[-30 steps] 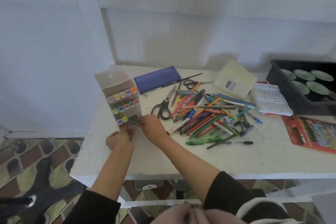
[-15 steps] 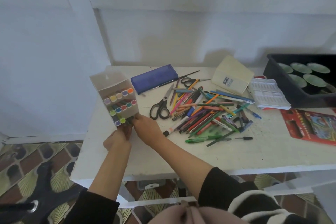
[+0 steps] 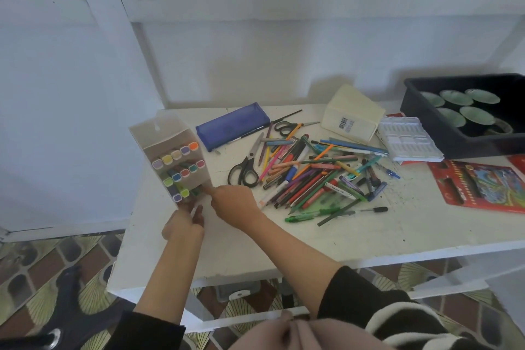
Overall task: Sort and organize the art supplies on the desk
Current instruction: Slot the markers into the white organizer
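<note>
Marker case [image 3: 173, 159] stood tilted near the left edge of the table [image 3: 369, 236], open face toward the camera, coloured caps in rows inside. Left hand [image 3: 183, 223] gripped the case's lower end, fingers curled round it. Right hand [image 3: 235, 204] reached to the bottom row, fingertips at a dark green marker [image 3: 196, 192]; pinching or only touching, couldn't tell. Loose pile of pens and pencils [image 3: 312, 176] sat mid-table, black scissors [image 3: 244, 172] at its left side. Blue pouch [image 3: 233, 125] and cream box [image 3: 352, 116] lay along the back edge. Black tray [image 3: 454, 140] sat at the back right corner, red pencil pack [image 3: 483, 186] in front of it.
</note>
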Demonstrator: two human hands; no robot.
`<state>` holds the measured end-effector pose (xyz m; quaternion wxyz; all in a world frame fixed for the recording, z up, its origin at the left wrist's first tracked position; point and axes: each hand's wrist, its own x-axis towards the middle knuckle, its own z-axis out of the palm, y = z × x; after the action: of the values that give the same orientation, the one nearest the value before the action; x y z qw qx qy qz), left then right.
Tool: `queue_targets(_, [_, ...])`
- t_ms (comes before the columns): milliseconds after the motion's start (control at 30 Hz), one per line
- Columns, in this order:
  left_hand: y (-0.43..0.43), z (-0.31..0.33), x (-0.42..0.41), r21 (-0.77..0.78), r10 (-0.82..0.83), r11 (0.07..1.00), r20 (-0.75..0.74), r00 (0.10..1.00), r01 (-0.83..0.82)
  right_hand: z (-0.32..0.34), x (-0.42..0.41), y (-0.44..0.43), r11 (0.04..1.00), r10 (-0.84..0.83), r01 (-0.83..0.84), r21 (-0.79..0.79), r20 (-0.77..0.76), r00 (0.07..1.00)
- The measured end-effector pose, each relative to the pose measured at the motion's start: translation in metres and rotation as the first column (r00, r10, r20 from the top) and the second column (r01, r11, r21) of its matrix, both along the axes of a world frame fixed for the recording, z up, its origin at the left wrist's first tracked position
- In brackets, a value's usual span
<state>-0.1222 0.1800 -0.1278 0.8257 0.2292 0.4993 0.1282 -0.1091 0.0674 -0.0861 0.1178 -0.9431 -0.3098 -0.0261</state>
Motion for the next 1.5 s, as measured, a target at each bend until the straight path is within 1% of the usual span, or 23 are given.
queue_targets(33, [-0.002,0.007,-0.005,0.044,-0.012,0.999,-0.050,0.999,0.015,0.000,0.001,-0.005,0.998,-0.021,0.021,0.054,-0.001,1.000])
queue_targets(67, [-0.009,0.015,-0.014,0.140,0.030,0.990,-0.129,0.991,-0.011,0.001,0.000,-0.011,0.990,-0.046,0.046,0.130,-0.006,0.999])
queue_targets(200, [-0.038,0.032,-0.018,0.170,0.100,0.983,-0.163,0.982,-0.072,0.011,-0.008,-0.047,0.870,-0.209,0.192,0.454,-0.014,0.978])
queue_targets(300, [-0.069,0.037,-0.024,0.295,-0.004,0.954,-0.151,0.989,0.049,0.016,-0.008,-0.085,0.765,-0.335,0.281,0.579,-0.015,0.942])
queue_targets(400, [-0.105,0.037,-0.022,0.502,-0.144,0.849,-0.084,0.986,0.167,0.020,-0.002,-0.134,0.678,-0.427,0.375,0.633,-0.077,0.901])
queue_targets(467, [-0.128,0.036,-0.017,0.599,-0.266,0.761,-0.065,0.962,0.251,0.020,0.004,-0.173,0.628,-0.517,0.455,0.631,-0.097,0.850])
queue_targets(533, [-0.150,0.038,-0.010,0.668,-0.406,0.659,-0.071,0.911,0.345,0.017,0.014,-0.217,0.597,-0.607,0.547,0.588,-0.115,0.786])
queue_targets(600, [-0.172,0.040,0.000,0.721,-0.544,0.541,-0.093,0.834,0.434,0.012,0.028,-0.263,0.576,-0.681,0.635,0.515,-0.126,0.721])
queue_targets(667, [-0.195,0.042,0.010,0.762,-0.635,0.416,-0.147,0.758,0.496,0.009,0.044,-0.309,0.595,-0.721,0.682,0.425,-0.093,0.687])
queue_targets(733, [-0.221,0.043,0.021,0.783,-0.687,0.340,-0.172,0.706,0.521,0.005,0.064,-0.351,0.662,-0.711,0.691,0.291,-0.049,0.702])
queue_targets(800, [-0.248,0.044,0.033,0.797,-0.729,0.284,-0.181,0.660,0.533,-0.003,0.085,-0.385,0.748,-0.662,0.662,0.058,-0.018,0.749])
queue_targets(867, [-0.273,0.045,0.047,0.816,-0.762,0.219,-0.200,0.616,0.536,-0.008,0.102,-0.406,0.790,-0.605,0.599,-0.134,-0.008,0.796])
queue_targets(967, [-0.303,0.049,0.075,0.839,-0.782,0.132,-0.239,0.576,0.527,-0.004,0.117,-0.422,0.796,-0.567,0.555,-0.241,0.027,0.824])
queue_targets(1000, [-0.311,0.052,0.086,0.849,-0.775,0.083,-0.273,0.569,0.521,-0.001,0.122,-0.426,0.795,-0.561,0.547,-0.263,0.026,0.827])
queue_targets(1167, [-0.333,0.074,0.147,0.908,-0.679,-0.172,-0.391,0.621,0.382,0.024,0.152,-0.429,0.830,-0.496,0.423,-0.364,-0.132,0.858])
queue_targets(1200, [-0.336,0.079,0.160,0.909,-0.660,-0.184,-0.397,0.638,0.375,0.030,0.160,-0.428,0.850,-0.476,0.408,-0.333,-0.153,0.866])
queue_targets(1233, [-0.339,0.084,0.171,0.906,-0.645,-0.163,-0.397,0.653,0.390,0.036,0.169,-0.426,0.876,-0.465,0.418,-0.240,-0.195,0.864])
queue_targets(1267, [-0.341,0.087,0.181,0.897,-0.632,-0.111,-0.397,0.666,0.428,0.041,0.180,-0.422,0.897,-0.441,0.433,-0.093,-0.273,0.855])
queue_targets(1333, [-0.339,0.091,0.194,0.857,-0.636,-0.013,-0.405,0.657,0.515,0.050,0.194,-0.412,0.853,-0.371,0.489,0.181,-0.450,0.813])
queue_targets(1367, [-0.338,0.090,0.198,0.836,-0.639,0.004,-0.420,0.644,0.549,0.052,0.202,-0.409,0.831,-0.333,0.504,0.236,-0.514,0.790])
queue_targets(1400, [-0.338,0.089,0.200,0.819,-0.644,0.004,-0.437,0.628,0.574,0.054,0.207,-0.406,0.830,-0.310,0.504,0.239,-0.554,0.773])
queue_targets(1467, [-0.336,0.091,0.204,0.796,-0.651,0.004,-0.457,0.606,0.605,0.054,0.217,-0.403,0.847,-0.270,0.475,0.240,-0.574,0.773])
queue_targets(1500, [-0.333,0.092,0.206,0.781,-0.657,0.018,-0.461,0.596,0.624,0.054,0.219,-0.400,0.837,-0.234,0.464,0.289,-0.578,0.781])
